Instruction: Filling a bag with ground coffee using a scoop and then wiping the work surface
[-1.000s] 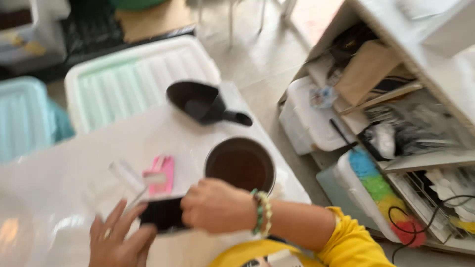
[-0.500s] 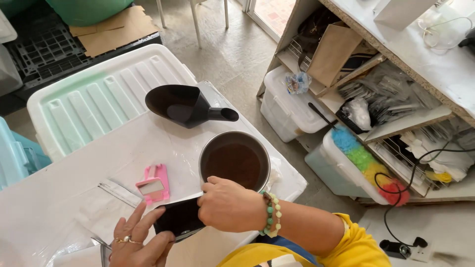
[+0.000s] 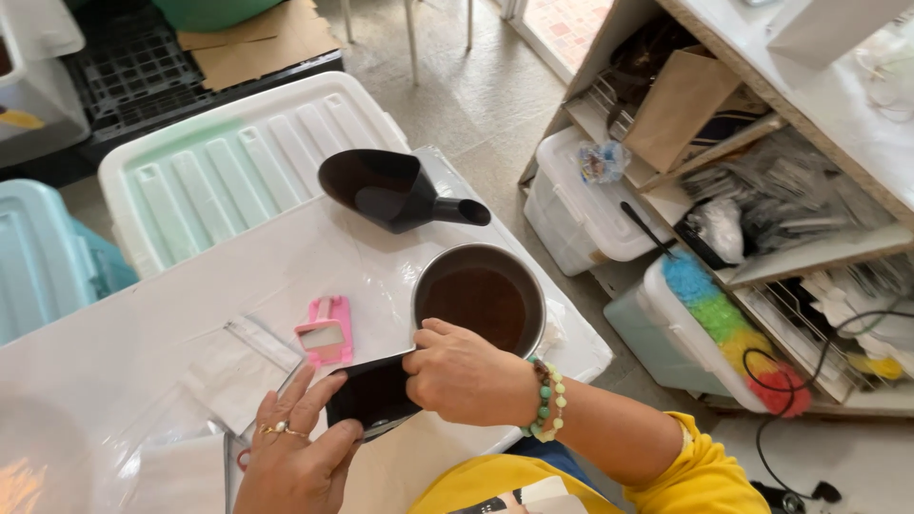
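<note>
Both hands hold a small black pouch [image 3: 373, 392] just above the white table [image 3: 171, 314]. My right hand [image 3: 465, 373], with a bead bracelet at the wrist, grips its right edge. My left hand [image 3: 297, 447], wearing rings, supports its left side from below, fingers spread. Right behind the pouch stands a round metal bowl [image 3: 479, 297] filled with dark brown powder. A black scoop [image 3: 390, 190] lies farther back on the table. A small pink tool [image 3: 326, 330] lies left of the bowl.
Clear plastic bags [image 3: 233, 366] lie on the table's left part. A white-green bin lid [image 3: 228, 167] and a blue bin [image 3: 43, 257] stand behind the table. At right, shelves [image 3: 762, 171] hold boxes, bags, a colourful duster [image 3: 724, 319] and cables.
The view has shifted and come closer. Both hands stay on the black pouch, and my left hand has closed in more under it.
</note>
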